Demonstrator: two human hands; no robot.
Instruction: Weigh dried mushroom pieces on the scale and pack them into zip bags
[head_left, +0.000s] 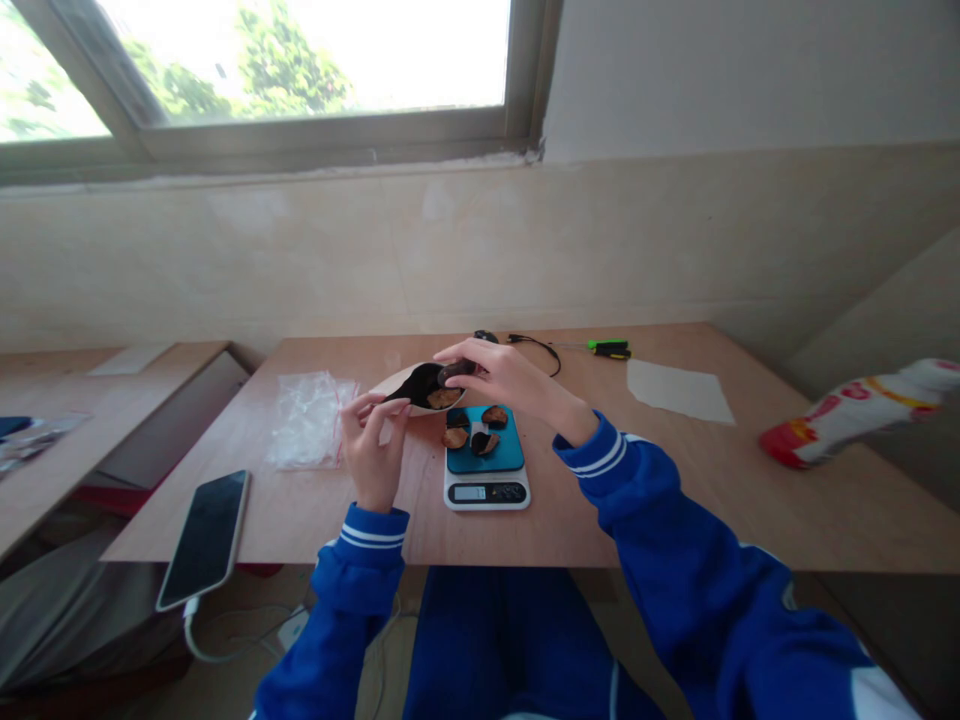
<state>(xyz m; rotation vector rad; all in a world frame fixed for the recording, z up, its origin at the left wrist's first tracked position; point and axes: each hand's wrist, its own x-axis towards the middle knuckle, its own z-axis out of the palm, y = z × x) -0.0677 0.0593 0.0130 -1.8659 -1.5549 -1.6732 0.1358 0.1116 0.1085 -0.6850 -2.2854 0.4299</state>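
Observation:
My left hand (375, 445) pinches the near edge of a pouch (397, 382), pale outside and dark inside, tilted with its mouth gaping. Inside the mouth a brown dried piece (444, 398) shows. My right hand (510, 375) is closed on a dark brown dried piece (456, 372) at the pouch's mouth. Just below stands a white kitchen scale (487, 495) with a blue top. Several dried pieces (485, 443), brown and blackish like dried peel, lie on the scale; its display digits are too small to read.
A clear plastic bag (307, 420) lies left of the pouch, and a phone (206, 535) with a cable overhangs the front edge. Behind are a black cable (540, 345) and green-black screwdrivers (609, 348). Rightward are a paper sheet (679, 390) and a bottle (855, 415).

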